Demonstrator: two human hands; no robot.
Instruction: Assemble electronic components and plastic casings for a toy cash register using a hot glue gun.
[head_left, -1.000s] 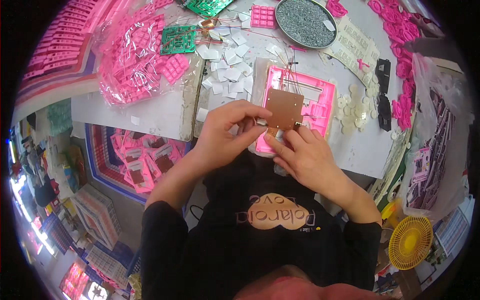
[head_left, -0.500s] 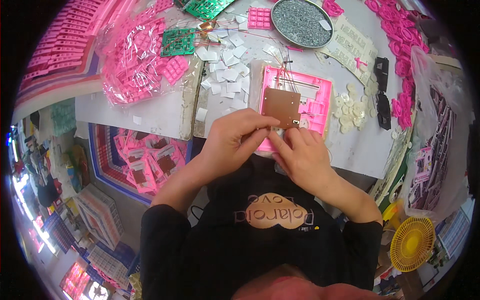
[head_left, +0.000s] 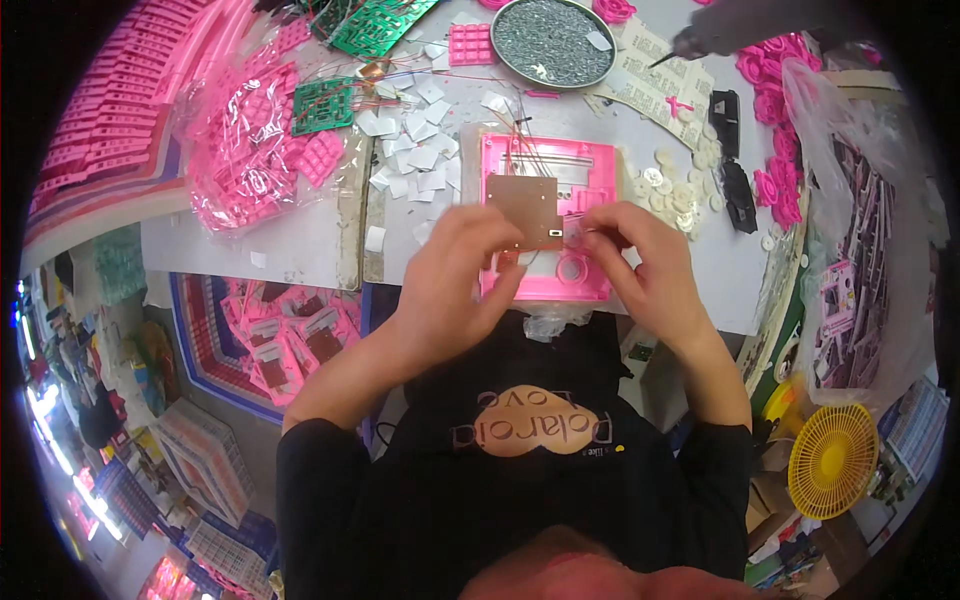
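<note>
A pink plastic housing lies on the table in front of me, with a brown circuit board inside it. Thin wires rise from its top part. My left hand is at the board's lower left corner, thumb and fingers apart, slightly blurred. Just right of the board, my right hand has its thumb and fingertips pinched together over the housing. Whatever lies between those fingertips is too small to make out. Below the board, a round ring in the housing is uncovered.
A round tray of screws stands at the back. White paper squares, green circuit boards and bagged pink keypads lie left. White discs lie right; a dark power screwdriver hangs above. A basket of pink assemblies sits lower left.
My hands have moved apart from the board's lower edge, the left to its corner, the right up along its right side. The screwdriver has come into view at upper right.
</note>
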